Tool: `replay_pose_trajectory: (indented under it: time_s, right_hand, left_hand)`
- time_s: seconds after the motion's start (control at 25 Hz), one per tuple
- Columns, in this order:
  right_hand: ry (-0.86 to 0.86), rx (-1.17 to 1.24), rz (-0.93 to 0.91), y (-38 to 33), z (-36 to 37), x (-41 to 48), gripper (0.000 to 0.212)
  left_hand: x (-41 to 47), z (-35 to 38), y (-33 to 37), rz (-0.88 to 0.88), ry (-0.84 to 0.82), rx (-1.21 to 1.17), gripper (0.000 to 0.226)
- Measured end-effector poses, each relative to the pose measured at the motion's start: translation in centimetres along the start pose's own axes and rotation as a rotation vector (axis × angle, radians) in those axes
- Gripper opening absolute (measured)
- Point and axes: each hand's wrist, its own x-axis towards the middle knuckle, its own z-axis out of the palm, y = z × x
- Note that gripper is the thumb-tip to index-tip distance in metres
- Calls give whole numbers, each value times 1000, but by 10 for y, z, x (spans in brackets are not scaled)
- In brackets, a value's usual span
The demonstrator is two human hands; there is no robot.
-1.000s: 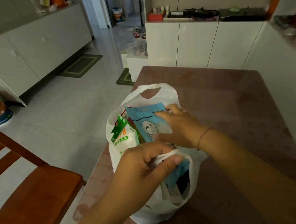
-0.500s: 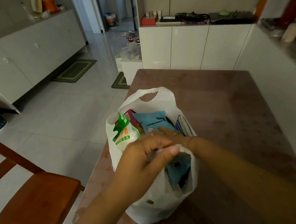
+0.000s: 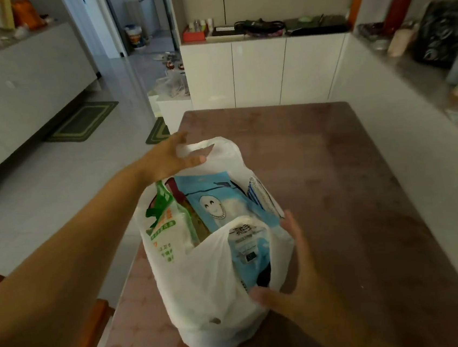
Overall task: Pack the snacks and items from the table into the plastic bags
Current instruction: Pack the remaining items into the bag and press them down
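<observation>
A white plastic bag (image 3: 206, 288) stands upright near the front left of the brown table (image 3: 337, 190). Inside it I see a blue packet with a smiling face (image 3: 214, 203), a green-and-white packet (image 3: 166, 230) and a silver striped packet (image 3: 261, 195). My left hand (image 3: 169, 157) is at the bag's far handle with fingers spread, thumb on the plastic. My right hand (image 3: 296, 285) lies flat against the bag's near right side, fingers apart, holding nothing. The near handle flops over a blue-and-white packet (image 3: 246, 242).
A wooden chair (image 3: 79, 344) stands at the table's left front corner. White cabinets (image 3: 262, 71) with clutter on top line the wall beyond the table. A white counter (image 3: 410, 83) with several items runs along the right.
My left hand let go of the near handle and moved to the far handle. My right hand came out of the bag and now rests on its right side.
</observation>
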Motion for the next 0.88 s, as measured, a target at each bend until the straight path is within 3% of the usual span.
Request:
replay_pose_trajectory:
  time_s: [0.08, 0.12, 0.2, 0.28, 0.56, 0.76, 0.88]
  right_hand:
    - [133, 110, 47, -7, 0, 27, 35]
    - [188, 275, 125, -10, -7, 47, 16]
    - [251, 596, 166, -24, -31, 77, 38]
    - [319, 659, 86, -44, -59, 96, 44]
    - [505, 378, -110, -96, -129, 162, 35]
    - [551, 115, 60, -28, -137, 167, 13]
    - [667, -21, 213, -1, -163, 142, 39]
  left_hand:
    - [14, 0, 11, 37, -17, -33, 39]
    - [19, 0, 12, 33, -14, -125, 29]
    - [21, -4, 20, -16, 23, -374, 31]
    - [17, -13, 30, -8, 70, -542, 32]
    - [-2, -23, 50, -7, 106, -849, 29]
    - [-2, 31, 57, -71, -31, -878, 35]
    - [5, 40, 70, -7, -39, -876, 30]
